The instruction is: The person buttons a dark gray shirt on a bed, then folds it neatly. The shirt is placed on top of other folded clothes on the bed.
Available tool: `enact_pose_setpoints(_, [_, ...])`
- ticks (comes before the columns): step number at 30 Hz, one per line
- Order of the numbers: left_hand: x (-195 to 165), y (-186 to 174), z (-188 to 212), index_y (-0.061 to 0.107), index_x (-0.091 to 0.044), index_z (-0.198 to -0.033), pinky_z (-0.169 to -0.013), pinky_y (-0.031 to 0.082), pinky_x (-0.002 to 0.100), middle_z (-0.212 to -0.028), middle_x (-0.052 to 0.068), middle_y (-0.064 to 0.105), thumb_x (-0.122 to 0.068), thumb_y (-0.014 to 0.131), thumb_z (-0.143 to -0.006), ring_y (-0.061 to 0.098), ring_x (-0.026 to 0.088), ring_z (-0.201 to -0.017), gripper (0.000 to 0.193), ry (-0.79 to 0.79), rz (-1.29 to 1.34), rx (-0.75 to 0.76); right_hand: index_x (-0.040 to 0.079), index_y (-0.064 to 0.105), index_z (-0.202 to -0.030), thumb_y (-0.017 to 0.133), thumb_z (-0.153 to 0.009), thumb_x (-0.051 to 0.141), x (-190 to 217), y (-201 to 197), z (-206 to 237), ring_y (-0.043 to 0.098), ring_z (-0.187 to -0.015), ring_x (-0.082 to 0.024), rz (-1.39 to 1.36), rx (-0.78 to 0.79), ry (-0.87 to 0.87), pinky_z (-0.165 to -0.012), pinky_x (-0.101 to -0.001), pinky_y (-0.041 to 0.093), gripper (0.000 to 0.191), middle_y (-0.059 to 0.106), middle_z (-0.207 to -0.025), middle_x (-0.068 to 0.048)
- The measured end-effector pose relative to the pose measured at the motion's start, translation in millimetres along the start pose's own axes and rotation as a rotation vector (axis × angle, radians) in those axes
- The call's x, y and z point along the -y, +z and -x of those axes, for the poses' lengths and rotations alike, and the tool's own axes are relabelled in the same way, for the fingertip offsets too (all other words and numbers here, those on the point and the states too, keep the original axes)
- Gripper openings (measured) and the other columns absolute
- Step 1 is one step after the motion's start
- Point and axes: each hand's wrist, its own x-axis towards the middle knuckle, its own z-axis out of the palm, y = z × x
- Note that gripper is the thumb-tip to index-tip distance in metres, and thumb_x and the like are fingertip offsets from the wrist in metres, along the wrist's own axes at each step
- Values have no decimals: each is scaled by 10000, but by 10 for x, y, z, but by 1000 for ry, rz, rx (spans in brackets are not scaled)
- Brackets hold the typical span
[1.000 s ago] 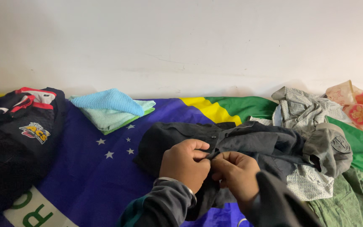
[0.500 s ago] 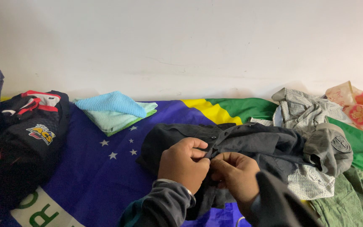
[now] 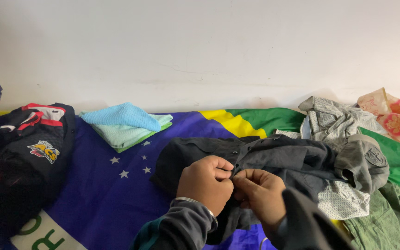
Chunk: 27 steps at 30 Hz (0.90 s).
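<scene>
A dark grey button-up shirt [image 3: 274,159] lies spread on a blue, yellow and green flag cloth [image 3: 116,194]. My left hand [image 3: 204,183] and my right hand [image 3: 260,194] meet at the shirt's front edge. Both pinch the fabric there, fingertips touching each other. What sits between the fingertips is hidden by the fingers. I wear dark sleeves, with a thin bracelet on the left wrist.
A black bag [image 3: 28,157] with red and white trim lies at the left. Folded light blue and green cloths [image 3: 126,122] sit behind. A heap of grey, patterned and olive clothes [image 3: 348,153] lies right, with a floral cloth [image 3: 394,118] by the white wall.
The view has shifted slightly to the left, so the bag sits further right in frame. My hands stay pinched on the shirt's front edge.
</scene>
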Motion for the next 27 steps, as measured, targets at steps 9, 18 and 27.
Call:
enact_pose_setpoints(9, [-18,11,-92,751,-103,-1004,-721,630,286,-851,49,814,-113,660,-791,793,176,-741,233,-84,51,46,-19,775,-857,737,-857,132,-137,-64,-192,567,-532,-114,4,-18,-77,-480,-245,406,156,677,-647,-53])
enact_pose_setpoints(18, [91,87,-126,740,-100,-1008,-722,630,282,-828,33,822,-94,746,-714,795,143,-746,294,-82,86,-39,-39,795,-881,696,-784,23,-153,-59,-155,623,-552,-117,6,-50,-71,-498,-247,470,152,729,-684,-69])
enact_pose_setpoints(27, [111,93,-154,730,-104,-1046,-755,627,272,-867,33,821,-66,764,-692,789,134,-798,357,-162,78,19,-44,802,-901,737,-861,172,-17,-24,57,587,-544,-131,-96,-2,24,-507,-251,436,230,709,-674,-89])
